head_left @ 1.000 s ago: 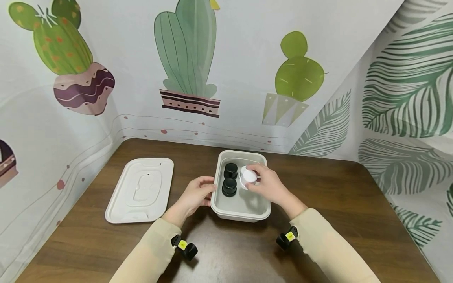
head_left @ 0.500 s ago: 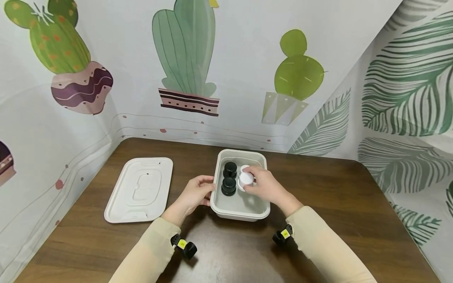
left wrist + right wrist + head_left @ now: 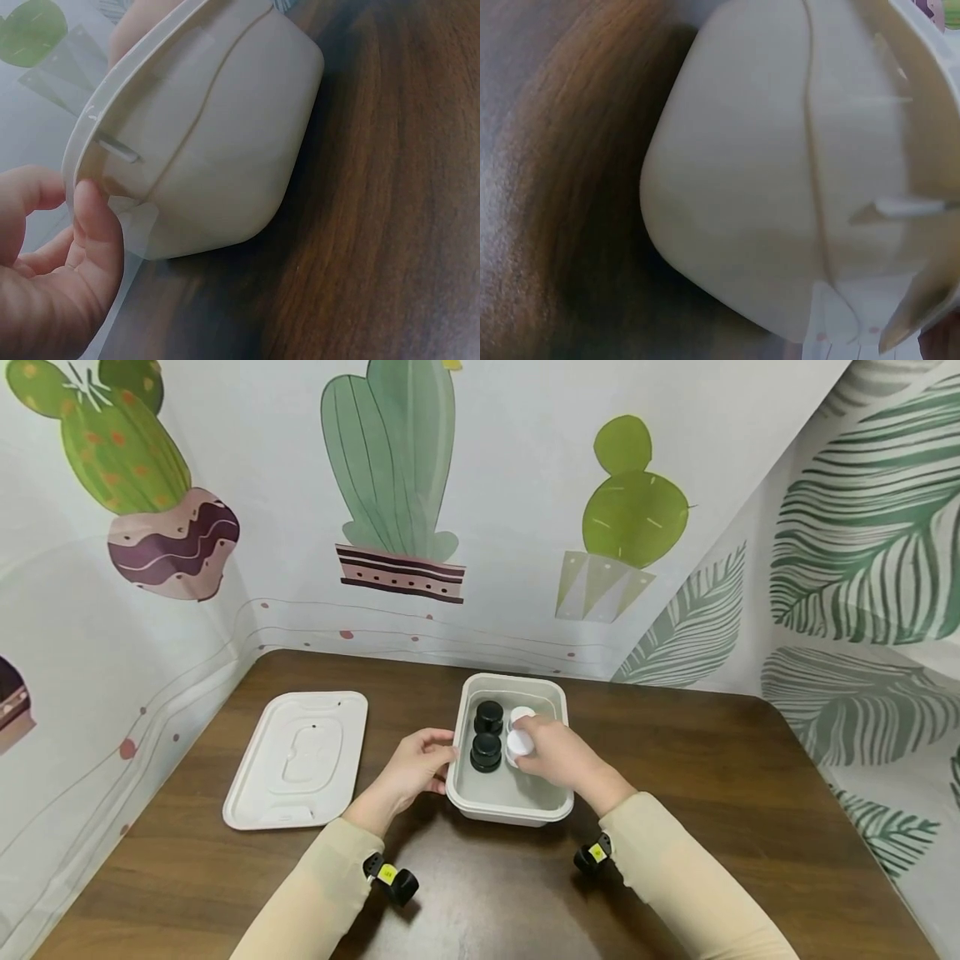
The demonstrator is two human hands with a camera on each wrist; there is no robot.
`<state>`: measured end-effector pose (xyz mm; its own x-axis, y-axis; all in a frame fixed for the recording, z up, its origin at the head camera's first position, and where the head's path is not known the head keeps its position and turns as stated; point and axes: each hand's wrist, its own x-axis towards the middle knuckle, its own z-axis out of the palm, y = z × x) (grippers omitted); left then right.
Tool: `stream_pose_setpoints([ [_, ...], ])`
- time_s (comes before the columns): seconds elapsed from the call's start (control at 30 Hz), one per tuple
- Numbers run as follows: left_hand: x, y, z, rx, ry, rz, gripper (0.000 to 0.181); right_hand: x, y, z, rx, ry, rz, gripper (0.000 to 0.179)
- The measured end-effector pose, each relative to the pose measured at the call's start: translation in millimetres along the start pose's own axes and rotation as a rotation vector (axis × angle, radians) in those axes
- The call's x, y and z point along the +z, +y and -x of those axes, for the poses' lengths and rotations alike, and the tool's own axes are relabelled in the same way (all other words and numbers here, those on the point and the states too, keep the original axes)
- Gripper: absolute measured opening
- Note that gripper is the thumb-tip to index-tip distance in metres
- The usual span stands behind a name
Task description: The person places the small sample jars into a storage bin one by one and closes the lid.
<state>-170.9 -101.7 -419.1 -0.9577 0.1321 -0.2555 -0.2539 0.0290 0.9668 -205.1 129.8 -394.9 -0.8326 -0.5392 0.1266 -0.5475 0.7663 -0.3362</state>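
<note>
A pale rectangular plastic tub (image 3: 510, 815) sits on the table. My left hand (image 3: 408, 772) grips its left rim, thumb and fingers on either side, as the left wrist view shows on the tub wall (image 3: 225, 127). Inside the tub, my right hand (image 3: 566, 756) holds a small white round-topped jar (image 3: 519, 744) by its top. Just behind it stands a second white jar (image 3: 521, 717), partly covered by the fingers. To their left are two black round-topped jars, one at the back (image 3: 489, 717) and one nearer (image 3: 486, 750). The right wrist view shows mostly the tub's outer wall (image 3: 735, 150).
A flat white lid (image 3: 303, 760) lies on the brown wooden table (image 3: 697, 760), left of the tub. Behind the table hangs a cloth (image 3: 517, 510) printed with cacti and leaves. Both sleeved wrists carry small black cameras.
My right hand has brought the white jar down and slightly left, in front of the other white jar. The left hand keeps its grip on the rim.
</note>
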Motion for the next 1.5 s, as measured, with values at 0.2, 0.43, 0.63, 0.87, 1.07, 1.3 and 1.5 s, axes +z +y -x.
stream_pose_setpoints([
  [0.2, 0.1, -0.3, 0.1, -0.001, 0.005, -0.003, 0.041, -1, -3, -0.5, 0.017, -0.028, 0.041, 0.047],
  [0.43, 0.8, -0.5, -0.4, -0.001, 0.005, -0.006, 0.041, 2, -3, -1.8, 0.033, -0.047, 0.107, 0.047],
  [0.63, 1.1, -0.4, 0.3, -0.003, -0.008, 0.003, 0.041, 5, -3, -2.1, 0.034, -0.051, 0.173, 0.044],
  [0.87, 3.3, -0.3, -0.5, -0.001, 0.004, 0.011, 0.040, 7, -4, -0.9, 0.036, -0.019, 0.209, 0.044],
  [1.07, 7.0, 0.9, -1.3, -0.001, 0.017, 0.017, 0.038, 7, -5, 1.8, 0.029, 0.009, 0.247, 0.040],
  [1.3, 10.8, 1.1, -2.6, -0.010, 0.031, 0.022, 0.037, 4, -5, 3.9, -0.030, 0.023, 0.337, 0.037],
  [1.5, 12.6, 0.6, -6.0, -0.011, 0.034, 0.028, 0.036, 2, -3, 4.5, -0.076, 0.051, 0.378, 0.035],
])
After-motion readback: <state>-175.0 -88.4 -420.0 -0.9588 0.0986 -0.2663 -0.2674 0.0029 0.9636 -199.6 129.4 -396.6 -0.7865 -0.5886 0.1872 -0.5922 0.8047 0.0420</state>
